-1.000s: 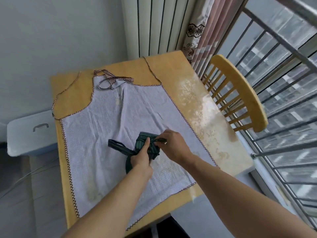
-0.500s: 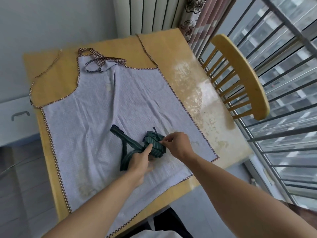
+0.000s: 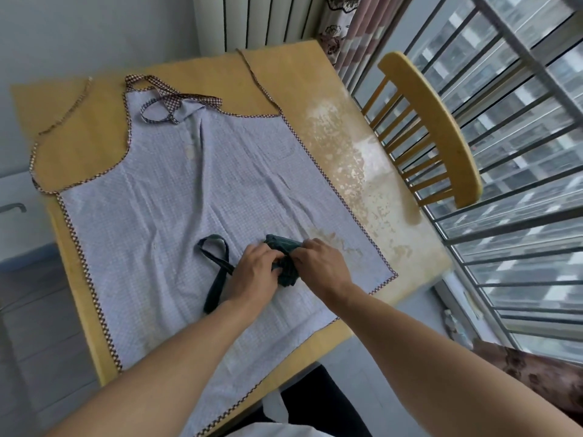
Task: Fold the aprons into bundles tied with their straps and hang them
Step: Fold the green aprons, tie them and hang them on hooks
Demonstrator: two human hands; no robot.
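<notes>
A pale blue checked apron (image 3: 189,190) with brown checked trim lies spread flat on the wooden table (image 3: 347,137). Its neck strap (image 3: 170,104) is bunched at the far end. On top of it, near the front, sits a small dark green apron bundle (image 3: 285,257). My left hand (image 3: 255,272) grips the bundle's left side and my right hand (image 3: 318,263) grips its right side. A dark green strap loop (image 3: 217,260) trails out to the left of my left hand.
A wooden chair (image 3: 441,134) stands against the table's right side, by a barred window (image 3: 520,152). A white radiator (image 3: 262,20) and a curtain (image 3: 350,23) are behind the table. A pale storage box (image 3: 12,209) sits at the left.
Both hands have closed in on the green bundle, covering most of it. The green strap loop now lies flatter and farther out to the left. The view shifted.
</notes>
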